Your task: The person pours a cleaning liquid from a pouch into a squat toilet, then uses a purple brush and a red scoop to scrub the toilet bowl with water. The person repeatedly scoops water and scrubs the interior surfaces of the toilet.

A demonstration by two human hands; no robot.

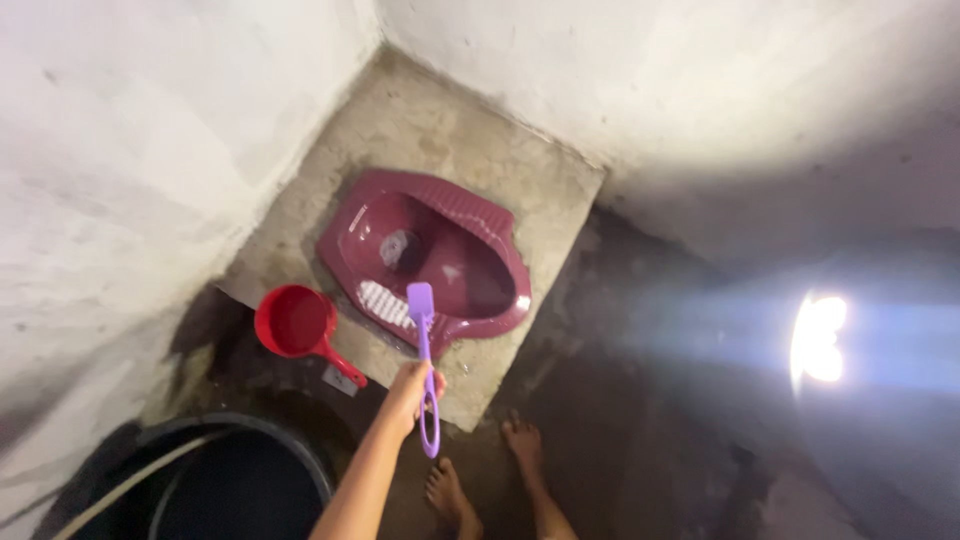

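My left hand (408,392) is closed around the handle of a purple long-handled brush (424,340). The brush's head with white bristles rests on the near rim of a maroon squat toilet pan (490,240), which is set into a raised concrete slab (440,130) in the corner. Inside the pan, a wet patch glints near the drain. My bare feet (485,470) stand on the dark wet floor just below the slab. My right hand is out of the picture.
A red dipper (296,322) with a handle lies on the slab's left edge. A large black bucket (240,480) with a pale hose across it stands bottom left. Whitish walls close in on the left and behind. A bright light (820,338) glares at right.
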